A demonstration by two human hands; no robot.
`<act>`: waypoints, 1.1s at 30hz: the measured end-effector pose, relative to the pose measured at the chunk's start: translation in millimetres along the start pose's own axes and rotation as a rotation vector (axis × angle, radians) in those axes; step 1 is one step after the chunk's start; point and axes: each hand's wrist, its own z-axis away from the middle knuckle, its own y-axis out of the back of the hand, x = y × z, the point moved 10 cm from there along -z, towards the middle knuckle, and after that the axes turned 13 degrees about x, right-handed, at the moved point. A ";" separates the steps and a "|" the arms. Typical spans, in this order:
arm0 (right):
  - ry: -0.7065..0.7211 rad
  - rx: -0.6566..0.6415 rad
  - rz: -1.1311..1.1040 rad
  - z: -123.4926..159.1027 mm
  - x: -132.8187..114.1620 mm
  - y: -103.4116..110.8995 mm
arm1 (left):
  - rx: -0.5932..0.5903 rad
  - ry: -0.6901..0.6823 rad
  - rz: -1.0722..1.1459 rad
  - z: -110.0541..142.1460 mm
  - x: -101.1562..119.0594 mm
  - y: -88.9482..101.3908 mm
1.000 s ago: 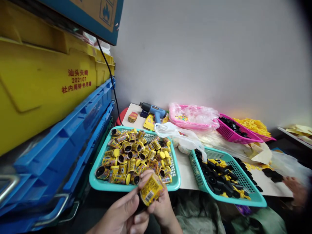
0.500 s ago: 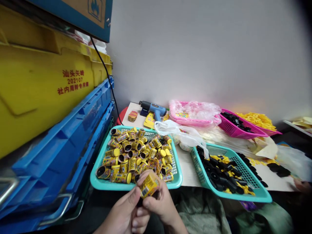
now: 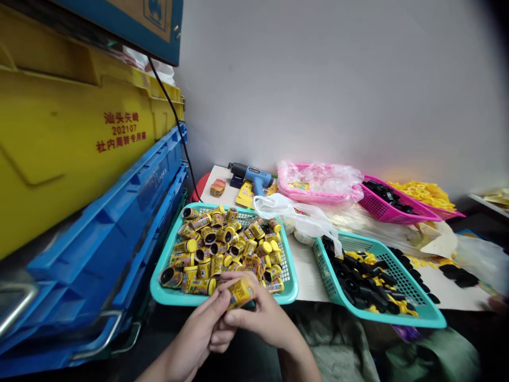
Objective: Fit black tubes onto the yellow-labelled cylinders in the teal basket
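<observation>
Both my hands meet at the bottom centre, just in front of a teal basket (image 3: 172,297). My left hand (image 3: 202,331) and my right hand (image 3: 264,318) pinch one small yellow labelled canister (image 3: 239,292) between their fingertips. The teal basket is heaped with several alike yellow canisters (image 3: 222,249), some with yellow caps, some showing dark open ends. A second teal basket (image 3: 429,321) to the right holds black caps (image 3: 358,286) mixed with yellow pieces.
Stacked yellow (image 3: 71,138) and blue crates (image 3: 99,249) wall off the left. At the back lie a blue heat gun (image 3: 254,178), pink baskets (image 3: 387,215), a clear plastic bag (image 3: 298,217) and yellow parts (image 3: 425,193). Another person's hand (image 3: 499,303) shows at the far right edge.
My hands have lowered the canister and turned it, closing round it more tightly. The view has shifted slightly; the other person's hand has drawn back to the right edge.
</observation>
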 end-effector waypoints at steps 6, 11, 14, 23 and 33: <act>0.000 0.056 -0.274 2.4 2.1 3.8 | -0.152 0.038 0.032 5.4 -5.6 -18.0; 0.053 0.099 -0.138 1.5 -9.5 6.2 | -0.157 0.066 0.146 9.7 -5.4 -21.7; 0.053 0.074 -0.069 3.6 -12.3 4.7 | -0.056 0.031 0.124 7.0 -5.5 -15.1; -0.062 -0.010 0.024 6.1 11.8 0.2 | 0.072 -0.015 0.099 -2.6 -20.2 -1.4; 0.505 0.023 0.415 19.6 -62.9 24.8 | 0.267 -0.503 -0.579 26.8 59.4 13.9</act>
